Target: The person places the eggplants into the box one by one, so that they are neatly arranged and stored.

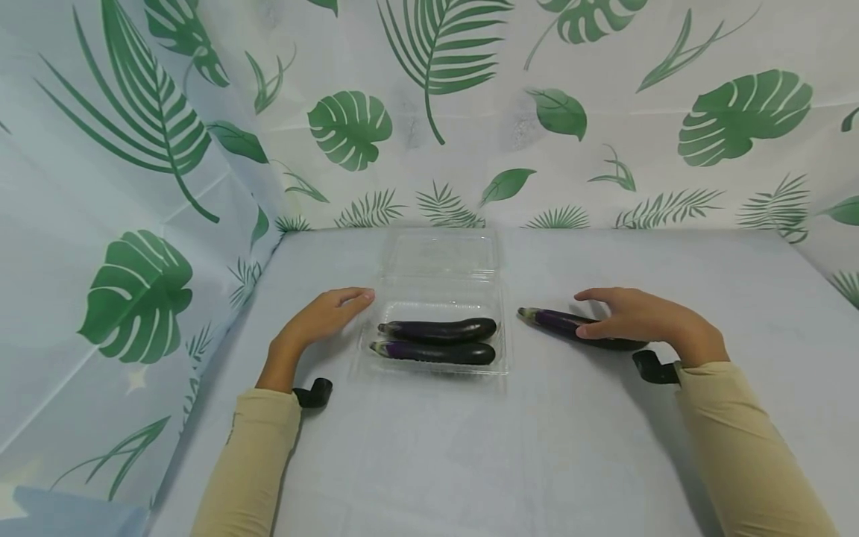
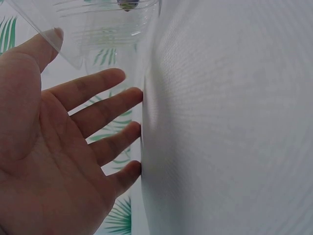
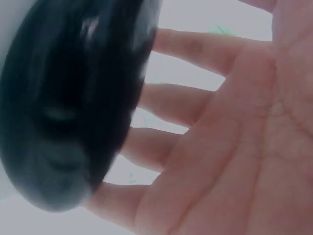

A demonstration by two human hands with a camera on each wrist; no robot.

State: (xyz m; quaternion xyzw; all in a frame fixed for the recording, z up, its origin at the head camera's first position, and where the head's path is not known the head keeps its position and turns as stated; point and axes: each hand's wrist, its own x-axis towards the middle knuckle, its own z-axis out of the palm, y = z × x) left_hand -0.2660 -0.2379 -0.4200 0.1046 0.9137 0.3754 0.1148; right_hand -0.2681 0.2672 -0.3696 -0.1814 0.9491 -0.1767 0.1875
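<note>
Two dark purple eggplants, an upper one (image 1: 439,330) and a lower one (image 1: 439,353), lie side by side in a clear plastic clamshell box (image 1: 505,350). Its lid (image 1: 441,255) is folded back, away from me. My left hand (image 1: 326,313) is at the box's left side, fingers spread; in the left wrist view its thumb overlaps the clear plastic. A third eggplant (image 1: 553,321) lies on the table to the right of the box, stem end pointing left. Over its thick end is my right hand (image 1: 647,319), the fingers extended behind the eggplant (image 3: 63,112) in the right wrist view.
A pale cloth (image 1: 436,462) covers the table. Behind it hangs a white curtain (image 1: 470,156) printed with green leaves, and a similar one (image 1: 221,194) runs along the left side. Each wrist carries a small black camera mount, a left one (image 1: 315,393) and a right one (image 1: 654,368).
</note>
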